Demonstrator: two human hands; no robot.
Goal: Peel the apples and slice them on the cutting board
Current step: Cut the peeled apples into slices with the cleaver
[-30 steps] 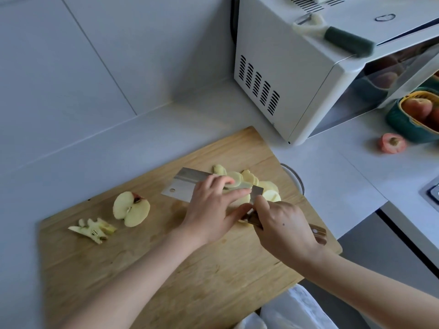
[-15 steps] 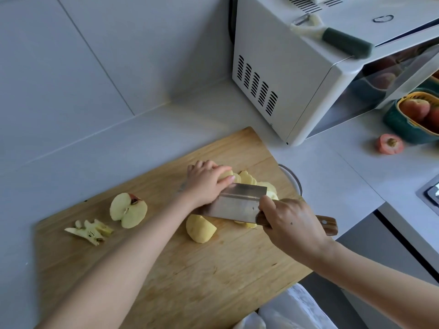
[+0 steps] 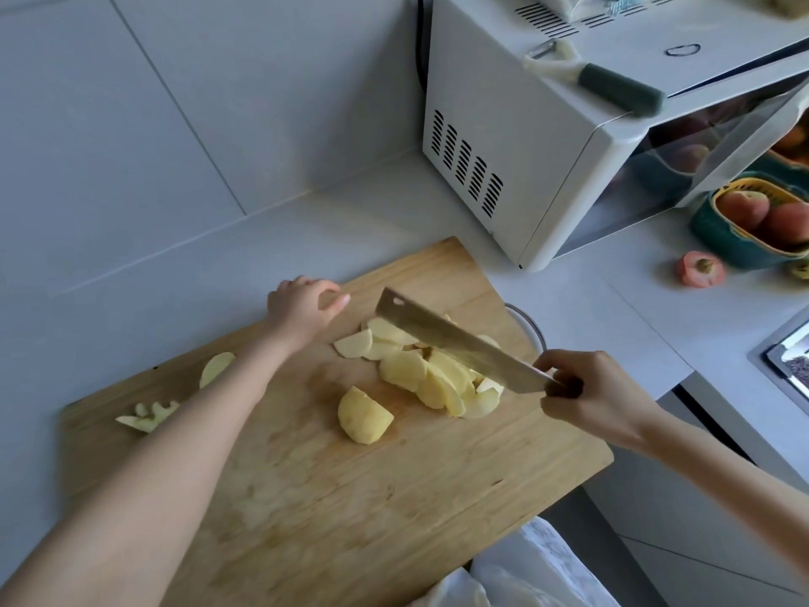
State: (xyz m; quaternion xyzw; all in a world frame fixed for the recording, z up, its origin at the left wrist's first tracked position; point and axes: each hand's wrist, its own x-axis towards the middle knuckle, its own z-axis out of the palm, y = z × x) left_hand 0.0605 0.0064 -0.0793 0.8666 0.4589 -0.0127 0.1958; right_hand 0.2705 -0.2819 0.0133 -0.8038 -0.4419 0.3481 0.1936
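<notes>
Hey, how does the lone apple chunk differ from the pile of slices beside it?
The apple chunk is one thick, uncut wedge; the slices are thin and overlapping. The chunk lies apart; the slices sit under the knife. Both are peeled, pale yellow, on the cutting board.

Left hand is stretched forward, fingers loosely curled; right hand grips the knife handle.
</notes>
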